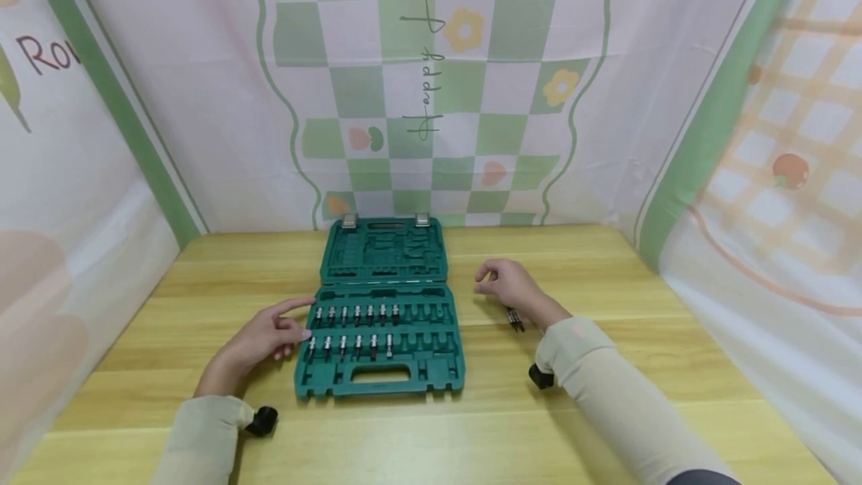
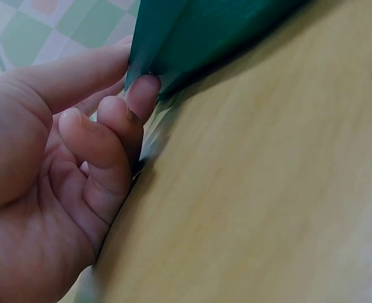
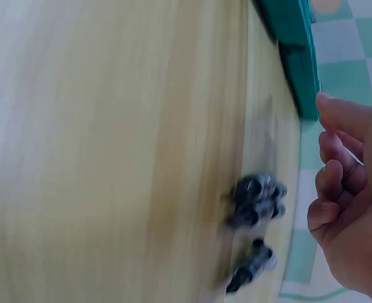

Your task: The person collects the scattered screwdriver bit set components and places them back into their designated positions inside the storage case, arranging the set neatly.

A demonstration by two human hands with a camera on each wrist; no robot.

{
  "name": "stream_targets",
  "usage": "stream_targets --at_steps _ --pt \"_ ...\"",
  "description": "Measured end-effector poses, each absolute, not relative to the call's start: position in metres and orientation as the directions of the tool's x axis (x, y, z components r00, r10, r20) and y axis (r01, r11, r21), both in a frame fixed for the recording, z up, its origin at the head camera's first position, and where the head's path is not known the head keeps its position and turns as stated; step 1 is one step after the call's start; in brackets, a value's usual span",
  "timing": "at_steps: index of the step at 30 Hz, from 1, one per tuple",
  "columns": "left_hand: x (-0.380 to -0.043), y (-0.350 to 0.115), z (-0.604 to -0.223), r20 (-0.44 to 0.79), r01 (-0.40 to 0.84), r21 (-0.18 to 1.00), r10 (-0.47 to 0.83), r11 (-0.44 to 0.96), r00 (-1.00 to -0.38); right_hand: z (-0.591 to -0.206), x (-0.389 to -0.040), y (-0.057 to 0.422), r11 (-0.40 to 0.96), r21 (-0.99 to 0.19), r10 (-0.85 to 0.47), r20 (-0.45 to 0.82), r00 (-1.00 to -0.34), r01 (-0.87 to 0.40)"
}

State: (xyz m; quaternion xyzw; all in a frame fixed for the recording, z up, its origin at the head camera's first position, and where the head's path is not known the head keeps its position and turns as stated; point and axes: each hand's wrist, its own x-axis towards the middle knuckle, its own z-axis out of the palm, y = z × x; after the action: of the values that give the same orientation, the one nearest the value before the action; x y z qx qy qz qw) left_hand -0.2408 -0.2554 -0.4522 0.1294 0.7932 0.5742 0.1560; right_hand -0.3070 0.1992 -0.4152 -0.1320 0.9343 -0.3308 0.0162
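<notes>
At the left, the left edge of the green case [image 1: 323, 380] appears to be pinched by the left hand [image 1: 259, 335], with the thumb at the rim and the other fingers bent in against the side. If that edge were lifted or shoved, the case could be tilted or slid across the surface [image 1: 498, 440], and seated pieces could be shaken loose. The leftmost pieces, lying just beside the thumb, could also be knocked by it.

Farther right, beyond the case, the right hand [image 1: 515, 289] is held over the surface with its fingers loosely bent; nothing is seen to be grasped by it. Loose bits [image 1: 515, 319] are partly overhung by its wrist, and could be brushed aside or rolled away if the wrist or sleeve were lowered. They are blurred in the right wrist view, so a sure count cannot be given; two seem to be bunched together, with another set apart.

The case is spread open, its lid [image 1: 384, 249] laid back on the far side. In the near tray, seven bits are seated in the back row [image 1: 357, 314] and six in the front row [image 1: 358, 345], all toward the left; no bits are seen in the moulded slots to their right.
</notes>
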Motion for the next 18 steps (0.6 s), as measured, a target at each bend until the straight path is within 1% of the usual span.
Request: stream_targets --at_steps 7,18 --pt "-0.242 -0.255 -0.453 -0.095 0.032 0.951 0.389 0.306 -0.916 -0.418 -0.307 0.221 0.754 -0.618 -0.249 0.046 -0.968 -0.223" --pt "-0.239 -0.255 -0.45 -0.1 0.025 0.95 0.378 0.311 -0.921 -0.421 -0.306 0.246 0.77 -0.591 -0.245 0.07 -0.967 -0.238"
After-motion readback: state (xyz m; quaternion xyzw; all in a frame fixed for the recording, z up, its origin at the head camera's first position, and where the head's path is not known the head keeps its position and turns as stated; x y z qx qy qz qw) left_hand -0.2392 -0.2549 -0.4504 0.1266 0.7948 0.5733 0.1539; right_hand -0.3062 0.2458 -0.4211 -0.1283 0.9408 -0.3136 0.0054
